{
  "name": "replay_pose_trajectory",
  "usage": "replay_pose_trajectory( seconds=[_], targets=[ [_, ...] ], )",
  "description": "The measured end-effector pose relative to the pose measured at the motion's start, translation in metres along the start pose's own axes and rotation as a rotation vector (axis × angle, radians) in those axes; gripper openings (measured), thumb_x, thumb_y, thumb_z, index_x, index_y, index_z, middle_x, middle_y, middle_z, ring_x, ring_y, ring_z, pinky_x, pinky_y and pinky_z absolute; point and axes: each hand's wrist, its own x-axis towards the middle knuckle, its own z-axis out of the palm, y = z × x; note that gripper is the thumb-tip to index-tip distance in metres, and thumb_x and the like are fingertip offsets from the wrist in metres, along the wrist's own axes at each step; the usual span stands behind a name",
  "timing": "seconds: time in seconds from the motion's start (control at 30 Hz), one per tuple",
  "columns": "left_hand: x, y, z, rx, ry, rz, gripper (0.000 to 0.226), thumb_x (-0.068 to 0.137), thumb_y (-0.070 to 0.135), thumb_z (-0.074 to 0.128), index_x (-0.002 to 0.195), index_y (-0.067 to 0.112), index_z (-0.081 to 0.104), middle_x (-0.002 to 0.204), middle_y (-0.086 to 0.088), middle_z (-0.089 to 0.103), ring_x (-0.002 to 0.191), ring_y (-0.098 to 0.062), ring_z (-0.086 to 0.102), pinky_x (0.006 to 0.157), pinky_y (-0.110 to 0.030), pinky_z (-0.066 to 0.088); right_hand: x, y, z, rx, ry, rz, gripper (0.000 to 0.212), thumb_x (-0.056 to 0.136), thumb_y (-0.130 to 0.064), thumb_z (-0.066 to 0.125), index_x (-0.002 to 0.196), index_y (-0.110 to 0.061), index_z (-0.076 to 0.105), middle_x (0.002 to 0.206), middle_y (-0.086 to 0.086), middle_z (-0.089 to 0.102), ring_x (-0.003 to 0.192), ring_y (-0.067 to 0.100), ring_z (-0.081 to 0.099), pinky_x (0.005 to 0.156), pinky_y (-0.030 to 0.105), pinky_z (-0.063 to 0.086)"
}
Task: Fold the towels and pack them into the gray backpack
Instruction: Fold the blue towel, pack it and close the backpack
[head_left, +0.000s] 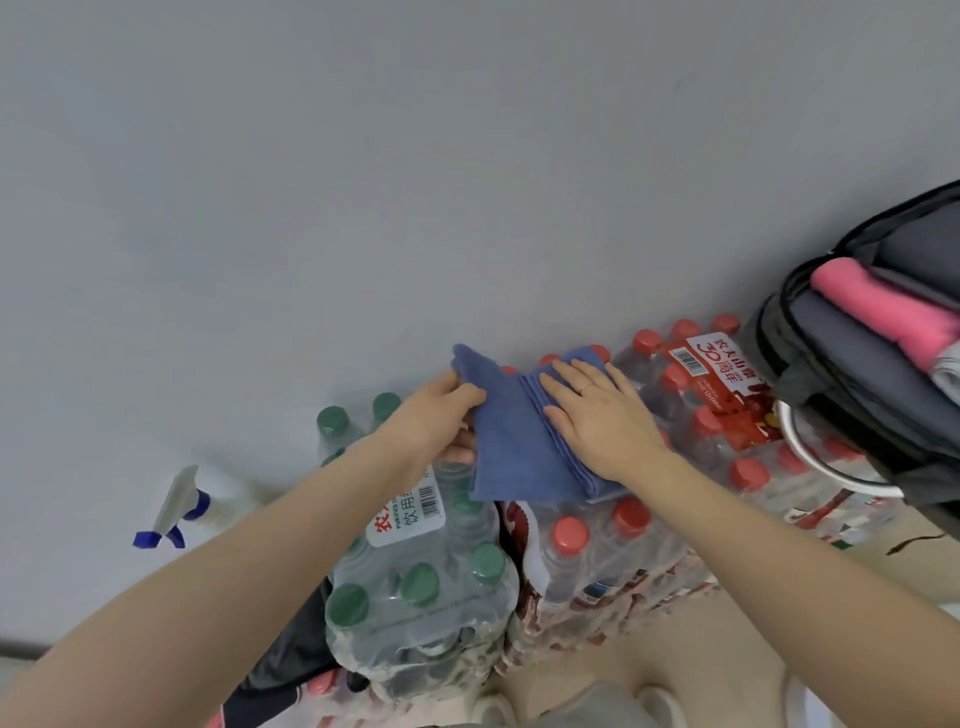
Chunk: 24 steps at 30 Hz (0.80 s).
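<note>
- Towel (511, 441): blue, partly folded, lying on top of shrink-wrapped packs of water bottles (587, 551) that serve as the work surface; several stacked edges run down its middle.
- Left hand (441, 421): pinches the towel's left edge, thumb under, fingers curled over the top, lifting that flap.
- Right hand (597, 415): lies flat with straight fingers on the towel's right half, pressing it down; it grasps nothing.
- Backpack (852, 332): gray, unzipped, standing to the right on the packs; a pink towel (883, 306) and gray cloth already sit inside.
- Handling, as a judgement: the towel is probably light, soft and limp, with no stiffness of its own, so a fold holds only while pressed. Bottle caps make an uneven bed, so layers may slip.
- Best hold: pinch at corners or the folded edge, and support the bundle from beneath when carrying it to the backpack.
- Spray bottle (182, 512): stands apart at left, against the wall.
</note>
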Motion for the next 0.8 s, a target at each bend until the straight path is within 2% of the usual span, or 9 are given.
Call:
replay_pose_trajectory(
  seconds=[0.07, 0.13, 0.23, 0.3, 0.4, 0.47, 0.53, 0.63, 0.8],
  targets=[
    [0.002, 0.009, 0.015, -0.036, 0.0, 0.068, 0.014, 0.095, 0.018, 0.043, 0.084, 0.016, 0.051, 0.061, -0.001, 0.05, 0.04, -0.006, 0.049, 0.042, -0.018, 0.041, 0.002, 0.002, -0.002, 0.063, -0.014, -0.033, 0.072, 0.083, -0.049, 0.01, 0.134, -0.017, 0.05, 0.144, 0.006, 0.045, 0.135, 0.023, 0.038, 0.113, 0.043, 0.021],
    [0.009, 0.018, 0.033, -0.091, -0.059, 0.109, 0.018, 0.096, 0.018, 0.044, 0.078, 0.015, 0.048, 0.057, -0.001, 0.049, 0.041, -0.007, 0.049, 0.043, -0.018, 0.043, 0.003, 0.005, -0.009, 0.413, -0.013, -0.018, 0.061, 0.089, -0.042, 0.019, 0.129, -0.011, 0.054, 0.137, 0.01, 0.05, 0.127, 0.025, 0.044, 0.11, 0.038, 0.029],
    [0.02, 0.023, 0.06, -0.037, -0.109, 0.182, 0.018, 0.094, 0.016, 0.049, 0.076, 0.014, 0.049, 0.051, 0.005, 0.057, 0.048, -0.007, 0.055, 0.053, -0.019, 0.048, 0.0, 0.015, -0.035, 1.232, 0.092, 0.286, 0.027, 0.097, -0.011, 0.037, 0.105, -0.008, 0.063, 0.106, 0.008, 0.064, 0.094, 0.014, 0.058, 0.091, 0.026, 0.046],
    [0.029, 0.018, 0.072, 0.14, -0.075, 0.265, 0.021, 0.092, 0.014, 0.051, 0.07, 0.016, 0.051, 0.056, 0.005, 0.06, 0.058, -0.01, 0.057, 0.067, -0.027, 0.05, -0.005, 0.029, -0.041, 1.346, 0.188, 0.454, 0.025, 0.097, -0.012, 0.039, 0.093, -0.02, 0.063, 0.102, 0.002, 0.063, 0.098, 0.016, 0.057, 0.096, 0.035, 0.044],
    [0.037, 0.009, 0.081, 0.585, -0.117, 0.439, 0.025, 0.089, 0.015, 0.048, 0.068, 0.017, 0.061, 0.067, -0.001, 0.062, 0.067, -0.019, 0.055, 0.074, -0.041, 0.05, -0.014, 0.037, -0.043, 1.325, 0.06, 0.512, 0.022, 0.095, -0.029, 0.044, 0.087, -0.028, 0.065, 0.106, 0.002, 0.065, 0.108, 0.024, 0.059, 0.101, 0.044, 0.043],
    [0.039, 0.003, 0.082, 0.719, -0.153, 0.576, 0.026, 0.081, 0.027, 0.049, 0.082, 0.01, 0.068, 0.083, -0.006, 0.068, 0.077, -0.022, 0.059, 0.074, -0.044, 0.05, -0.019, 0.039, -0.04, 1.292, -0.084, 0.496, 0.016, 0.092, -0.034, 0.052, 0.099, -0.022, 0.059, 0.105, 0.0, 0.062, 0.111, 0.024, 0.057, 0.095, 0.037, 0.045],
    [0.041, -0.002, 0.079, 0.817, -0.127, 0.641, 0.055, 0.068, 0.052, 0.044, 0.101, 0.012, 0.064, 0.103, -0.005, 0.065, 0.096, -0.02, 0.056, 0.084, -0.041, 0.048, -0.021, 0.039, -0.04, 1.094, -0.162, 0.399, 0.035, 0.088, -0.027, 0.06, 0.12, -0.022, 0.049, 0.115, -0.005, 0.054, 0.113, 0.018, 0.052, 0.09, 0.028, 0.041],
    [0.043, -0.01, 0.076, 1.05, -0.112, 0.618, 0.098, 0.061, 0.072, 0.043, 0.139, 0.013, 0.036, 0.148, -0.004, 0.034, 0.139, -0.023, 0.024, 0.115, -0.038, 0.016, -0.018, 0.038, -0.036, 0.755, -0.191, 0.29, 0.063, 0.088, -0.018, 0.059, 0.143, -0.02, 0.03, 0.141, 0.005, 0.036, 0.127, 0.021, 0.041, 0.097, 0.025, 0.034],
    [0.054, -0.011, 0.077, 1.274, -0.225, 0.513, 0.123, 0.059, 0.08, 0.05, 0.147, 0.016, -0.006, 0.156, -0.001, -0.012, 0.144, -0.021, -0.013, 0.115, -0.038, -0.009, -0.024, 0.049, -0.027, 0.486, -0.264, 0.242, 0.065, 0.094, -0.032, 0.049, 0.148, -0.027, 0.014, 0.153, 0.003, 0.021, 0.135, 0.028, 0.025, 0.111, 0.039, 0.025]
  ],
)
